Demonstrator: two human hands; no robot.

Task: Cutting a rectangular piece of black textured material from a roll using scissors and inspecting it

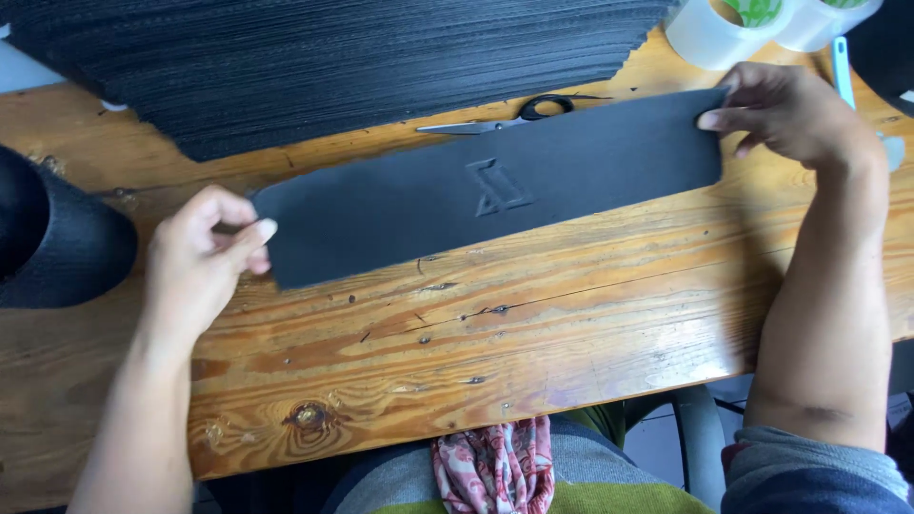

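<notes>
A long dark grey strip (495, 186) with an embossed mark in its middle lies slanted on the wooden table (495, 333). My left hand (205, 262) pinches its near left end between thumb and fingers. My right hand (785, 109) grips its far right end, thumb on top. Both hands hold the strip stretched flat just over the tabletop.
A big stack of black sheets (324, 57) fills the table's far side. Black-handled scissors (505, 119) lie just behind the strip. Two clear tape rolls (724, 29) stand at the far right beside a light blue tool (843, 67). A black curved object (57, 238) sits at left.
</notes>
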